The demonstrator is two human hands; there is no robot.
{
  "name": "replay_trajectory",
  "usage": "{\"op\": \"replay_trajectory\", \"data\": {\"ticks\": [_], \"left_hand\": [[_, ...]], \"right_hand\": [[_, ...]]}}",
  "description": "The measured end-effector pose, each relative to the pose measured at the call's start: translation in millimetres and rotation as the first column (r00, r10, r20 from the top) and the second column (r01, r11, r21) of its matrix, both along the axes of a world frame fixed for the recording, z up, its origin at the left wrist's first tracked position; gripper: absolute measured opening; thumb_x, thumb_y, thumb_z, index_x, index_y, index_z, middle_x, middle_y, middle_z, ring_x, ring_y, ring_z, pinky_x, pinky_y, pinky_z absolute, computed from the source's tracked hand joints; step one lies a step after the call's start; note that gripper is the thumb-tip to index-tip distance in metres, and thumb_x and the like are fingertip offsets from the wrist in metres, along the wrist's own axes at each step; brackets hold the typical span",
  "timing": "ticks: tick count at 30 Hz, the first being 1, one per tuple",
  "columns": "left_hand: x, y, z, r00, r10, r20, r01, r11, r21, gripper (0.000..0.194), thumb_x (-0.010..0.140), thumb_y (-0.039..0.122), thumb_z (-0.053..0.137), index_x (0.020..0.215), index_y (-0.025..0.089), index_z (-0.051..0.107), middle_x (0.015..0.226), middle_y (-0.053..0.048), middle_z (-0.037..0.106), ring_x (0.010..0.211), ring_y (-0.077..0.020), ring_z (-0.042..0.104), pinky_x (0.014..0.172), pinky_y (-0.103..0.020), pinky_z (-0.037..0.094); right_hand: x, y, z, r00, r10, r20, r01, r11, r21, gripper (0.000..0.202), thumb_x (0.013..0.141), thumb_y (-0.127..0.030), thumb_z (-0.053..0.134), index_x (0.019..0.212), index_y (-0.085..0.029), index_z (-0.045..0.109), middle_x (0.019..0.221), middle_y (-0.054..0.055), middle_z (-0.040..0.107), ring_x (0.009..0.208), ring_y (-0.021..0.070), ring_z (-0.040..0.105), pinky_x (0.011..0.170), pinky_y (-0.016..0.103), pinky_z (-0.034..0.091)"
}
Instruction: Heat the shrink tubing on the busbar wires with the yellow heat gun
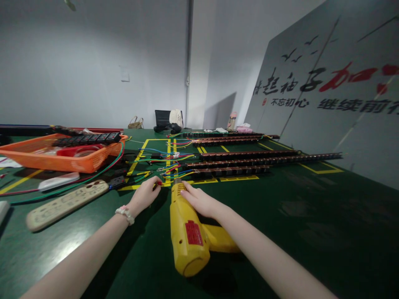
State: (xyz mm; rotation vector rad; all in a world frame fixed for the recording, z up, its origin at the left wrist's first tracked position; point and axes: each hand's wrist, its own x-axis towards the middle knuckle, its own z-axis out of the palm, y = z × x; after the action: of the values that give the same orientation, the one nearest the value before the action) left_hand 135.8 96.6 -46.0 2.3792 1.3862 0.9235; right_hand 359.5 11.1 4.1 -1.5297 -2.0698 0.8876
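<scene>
A yellow heat gun with a red label lies on the green table, its nozzle pointing away from me. My right hand rests over the gun's front end, fingers against its vented part near the nozzle. Left of the nozzle, my left hand is closed near the ends of the coloured wires; a small red thing shows at its fingertips, too small to name. Beyond both hands, long black strips with copper-coloured lines run off to the right, wires at their left ends.
An orange basket holding black parts stands at the left. A power strip and a white object lie before it, with green and red wires running past. A chair, a bottle and a pink tissue pack are farther back.
</scene>
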Motion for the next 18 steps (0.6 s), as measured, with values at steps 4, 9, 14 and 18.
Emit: {"op": "replay_trajectory", "data": {"ticks": [4,9,14,18], "left_hand": [[1,-1,0.7,0.999,-0.032,0.015,0.032,0.999,0.019,0.018,0.079,0.026,0.042,0.087,0.020,0.057,0.087,-0.006,0.063,0.084,-0.0210,0.058,0.075,-0.033,0.045],[-1,-1,-0.9,0.998,-0.046,0.035,0.047,0.999,-0.018,0.018,0.077,0.026,0.048,0.090,0.019,0.058,0.094,-0.007,0.064,0.090,-0.0221,0.058,0.078,-0.034,0.045],[-3,4,-1.8,0.998,-0.036,0.043,0.038,0.998,-0.054,0.019,0.074,0.025,0.048,0.089,0.019,0.059,0.093,-0.007,0.066,0.089,-0.0223,0.059,0.077,-0.033,0.045],[-3,9,-0.9,0.998,-0.015,0.062,0.018,0.998,-0.057,0.021,0.069,0.017,0.046,0.084,0.020,0.060,0.087,-0.005,0.066,0.084,-0.0204,0.059,0.075,-0.031,0.045]], "right_hand": [[-15,-5,3.2,0.999,0.044,0.023,-0.044,0.999,-0.016,0.075,0.088,-0.066,0.023,0.146,-0.018,0.021,0.133,0.019,0.047,0.122,0.0324,0.044,0.099,0.045,0.032],[-30,-8,5.0,0.995,0.088,0.040,-0.087,0.996,-0.025,0.074,0.088,-0.066,0.022,0.147,-0.020,0.019,0.133,0.018,0.048,0.119,0.0331,0.046,0.096,0.046,0.035],[-32,-9,8.5,0.994,0.107,0.035,-0.105,0.993,-0.044,0.073,0.089,-0.065,0.023,0.147,-0.020,0.018,0.135,0.018,0.045,0.120,0.0330,0.046,0.097,0.046,0.035],[-32,-8,7.2,0.993,0.113,0.037,-0.111,0.993,-0.048,0.076,0.087,-0.067,0.024,0.147,-0.020,0.017,0.137,0.020,0.043,0.121,0.0342,0.045,0.096,0.046,0.036]]}}
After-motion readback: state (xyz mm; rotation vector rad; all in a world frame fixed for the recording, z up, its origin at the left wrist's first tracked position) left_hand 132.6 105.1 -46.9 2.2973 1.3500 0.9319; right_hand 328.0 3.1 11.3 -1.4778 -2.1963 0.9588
